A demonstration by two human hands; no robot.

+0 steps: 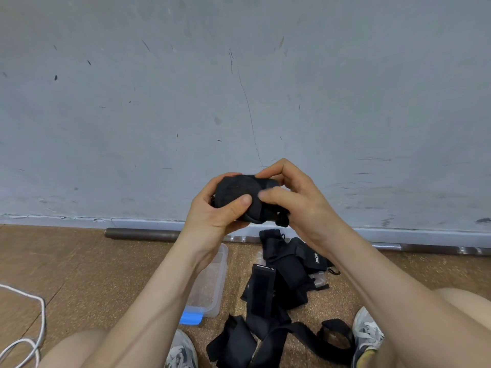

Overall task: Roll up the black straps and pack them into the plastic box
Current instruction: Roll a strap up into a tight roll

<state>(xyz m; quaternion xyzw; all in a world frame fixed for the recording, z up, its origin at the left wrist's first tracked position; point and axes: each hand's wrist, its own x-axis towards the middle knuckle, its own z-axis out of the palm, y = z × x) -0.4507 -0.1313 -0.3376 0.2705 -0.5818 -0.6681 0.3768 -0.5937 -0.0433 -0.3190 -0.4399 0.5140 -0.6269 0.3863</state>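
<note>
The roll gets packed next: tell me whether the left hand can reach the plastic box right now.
Probably yes: the plastic box lies on the floor below the left hand, nothing between them, though that hand grips the rolled strap together with the right hand.

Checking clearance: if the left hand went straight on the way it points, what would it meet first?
The rolled strap it grips, then the right hand pinching the same roll. The left hand points up and rightward; the wall lies beyond, depth unclear.
</note>
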